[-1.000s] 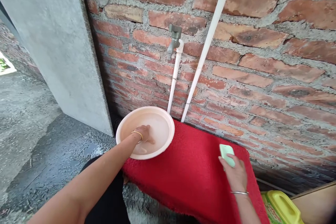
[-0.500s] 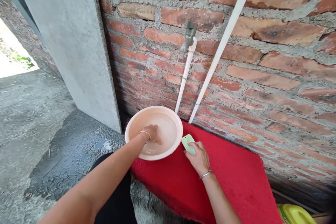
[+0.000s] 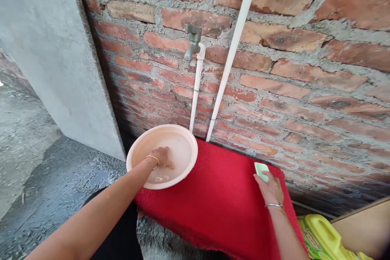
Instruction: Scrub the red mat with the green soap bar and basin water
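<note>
Over the fuzzy red counter [image 3: 207, 211], we see the right hand [image 3: 271, 190] clamped on a pale-green block [image 3: 259, 167] with rounded corners. The left hand [image 3: 161, 157] dips into cloudy water [image 3: 181, 150] in a round, pinkish basin [image 3: 181, 179], its grip unclear to us; rough brick wall [image 3: 292, 83] rises behind.

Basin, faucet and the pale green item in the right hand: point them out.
Basin [image 3: 140, 152]: head view, on its inner wall, left side.
Faucet [image 3: 192, 46]: head view, on its grey body.
Pale green item [image 3: 260, 168]: head view, on its uncovered far end.
</note>
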Motion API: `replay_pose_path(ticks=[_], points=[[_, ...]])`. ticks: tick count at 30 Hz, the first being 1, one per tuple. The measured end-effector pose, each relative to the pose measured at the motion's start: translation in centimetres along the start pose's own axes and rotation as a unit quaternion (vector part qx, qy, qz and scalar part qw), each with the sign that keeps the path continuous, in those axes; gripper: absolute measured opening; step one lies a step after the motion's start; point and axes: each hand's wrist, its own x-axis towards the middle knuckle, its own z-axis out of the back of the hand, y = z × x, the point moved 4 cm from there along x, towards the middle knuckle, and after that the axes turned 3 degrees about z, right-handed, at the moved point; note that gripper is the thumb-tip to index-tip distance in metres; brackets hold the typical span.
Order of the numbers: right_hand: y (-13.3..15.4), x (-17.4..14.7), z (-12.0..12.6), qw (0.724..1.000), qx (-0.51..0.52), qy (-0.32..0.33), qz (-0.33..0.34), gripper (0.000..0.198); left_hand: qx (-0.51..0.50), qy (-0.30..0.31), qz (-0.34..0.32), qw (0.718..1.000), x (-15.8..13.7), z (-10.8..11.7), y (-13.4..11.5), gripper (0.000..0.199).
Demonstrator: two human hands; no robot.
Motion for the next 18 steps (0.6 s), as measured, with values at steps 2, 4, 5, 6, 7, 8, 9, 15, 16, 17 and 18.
replay_pose_path(ticks=[2, 4, 5, 6, 7, 8, 9, 15, 16, 17, 18], points=[[-4.5, 0.6, 1.8, 0.998, -0.004, -0.012, -0.066, 0.051, -0.005, -0.009, 0.003, 1.0, 0.1, 0.0, 0.0, 0.09], [-7.9, 0.7, 3.5, 0.992, -0.01, -0.025, -0.124, 0.055, -0.014, -0.016, 0.003, 1.0, 0.2, 0.0, 0.0, 0.088], [-8.9, 0.6, 4.2, 0.988, -0.013, -0.032, -0.148, 0.057, -0.019, -0.017, -0.001, 1.0, 0.2, 0.0, 0.0, 0.087], [-9.4, 0.5, 4.8, 0.986, -0.014, -0.039, -0.164, 0.059, -0.024, -0.017, -0.004, 1.0, 0.2, 0.0, 0.0, 0.086], [-9.2, 0.3, 5.2, 0.985, -0.01, -0.045, -0.166, 0.061, -0.029, -0.015, -0.007, 0.999, 0.3, 0.1, -0.1, 0.085], [-8.4, 0.0, 5.4, 0.987, -0.003, -0.05, -0.155, 0.061, -0.034, -0.014, -0.009, 0.999, 0.3, 0.1, -0.1, 0.084], [-6.9, -0.2, 5.3, 0.99, 0.01, -0.053, -0.131, 0.06, -0.037, -0.012, -0.011, 0.999, 0.3, 0.1, -0.2, 0.084], [9.2, -4.2, 0.6, 0.985, 0.109, -0.019, 0.134, 0.038, -0.031, -0.01, 0.0, 0.999, 0.6, -0.2, 0.0, 0.091], [11.9, -5.2, -0.5, 0.978, 0.114, -0.007, 0.177, 0.033, -0.03, -0.011, -0.005, 0.999, 0.7, -0.3, 0.0, 0.091], [14.3, -6.1, -1.6, 0.97, 0.116, 0.002, 0.215, 0.029, -0.029, -0.012, -0.009, 0.999, 0.7, -0.4, 0.1, 0.091], [16.4, -7.0, -2.6, 0.963, 0.115, 0.009, 0.243, 0.027, -0.028, -0.012, -0.012, 0.999, 0.8, -0.5, 0.2, 0.091]])
